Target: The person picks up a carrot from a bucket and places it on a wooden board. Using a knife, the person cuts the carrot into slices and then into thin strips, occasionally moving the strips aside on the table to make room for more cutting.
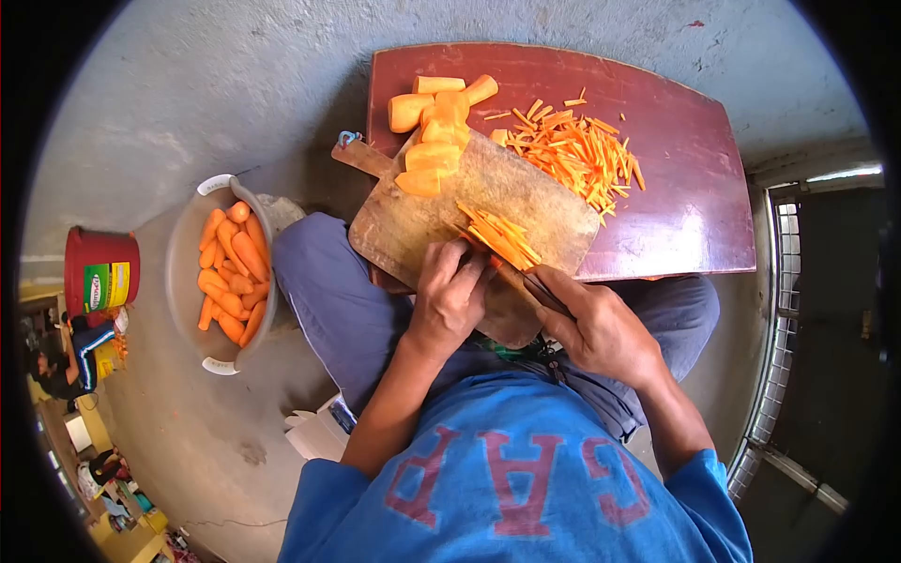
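Note:
My right hand [605,328] is closed round the dark handle of a knife [546,291]. Its blade slants up and left across the wooden cutting board [385,220], partly hidden by my fingers. At the board's near side, my left hand [449,298] has its fingers curled and pressed together by the blade, with a bit of carrot [495,262] showing at the fingertips. Just beyond both hands lies a small bunch of cut carrot sticks [502,235]. Peeled carrot chunks and slices [436,131] are heaped at the board's far left corner.
A loose pile of carrot sticks [577,155] covers part of the reddish table [671,188] beyond the board. To the left stands a grey tub [178,272] holding several whole carrots [230,267]. A red bucket [80,281] and another person [70,361] are farther left.

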A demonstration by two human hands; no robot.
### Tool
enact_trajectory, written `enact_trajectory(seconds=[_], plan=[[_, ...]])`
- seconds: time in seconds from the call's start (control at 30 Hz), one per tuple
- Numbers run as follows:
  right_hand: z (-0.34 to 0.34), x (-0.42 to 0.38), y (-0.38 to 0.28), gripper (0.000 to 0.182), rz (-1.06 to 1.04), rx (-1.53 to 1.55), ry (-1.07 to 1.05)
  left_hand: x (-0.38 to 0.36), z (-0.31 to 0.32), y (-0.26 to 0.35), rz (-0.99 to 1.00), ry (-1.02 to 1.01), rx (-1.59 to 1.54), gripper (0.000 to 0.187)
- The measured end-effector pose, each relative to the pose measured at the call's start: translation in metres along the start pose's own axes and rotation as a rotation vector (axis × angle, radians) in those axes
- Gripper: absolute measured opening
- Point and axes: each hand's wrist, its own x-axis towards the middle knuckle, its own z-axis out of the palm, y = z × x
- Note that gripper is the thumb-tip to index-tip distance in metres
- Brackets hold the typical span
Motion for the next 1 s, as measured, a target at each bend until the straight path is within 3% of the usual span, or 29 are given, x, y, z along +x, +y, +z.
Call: enact_trajectory(seconds=[0.03, 0.23, 0.33, 0.53, 0.73, 0.83, 0.87, 1.0], plan=[[0.000, -0.003, 0.000, 0.053, 0.053, -0.003, -0.018, 0.000, -0.001, 0.001, -0.002, -0.008, 0.005, 0.027], [0.013, 0.007, 0.009, 0.053, -0.177, 0.009, 0.143, 0.003, -0.005, 0.002, 0.010, -0.008, 0.006, 0.028], [0.002, -0.005, -0.006, 0.053, 0.096, 0.036, -0.014, -0.001, -0.003, 0.001, -0.008, -0.009, -0.017, 0.029], [0.027, 0.013, 0.023, 0.052, -0.201, 0.039, 0.181, -0.004, -0.002, -0.005, -0.008, -0.024, -0.015, 0.027], [0.012, -0.009, 0.000, 0.053, 0.060, 0.013, 0.002, -0.006, -0.002, -0.003, -0.024, 0.010, -0.057, 0.029], [0.016, 0.002, -0.007, 0.054, 0.052, 0.046, -0.004, -0.002, -0.002, -0.005, -0.022, 0.008, -0.068, 0.029], [0.028, 0.006, 0.005, 0.055, -0.073, 0.022, 0.068, -0.002, -0.004, -0.004, -0.024, 0.002, -0.066, 0.029], [0.023, 0.004, -0.007, 0.057, -0.021, -0.029, 0.023, -0.004, -0.003, -0.009, -0.004, 0.008, -0.032, 0.028]])
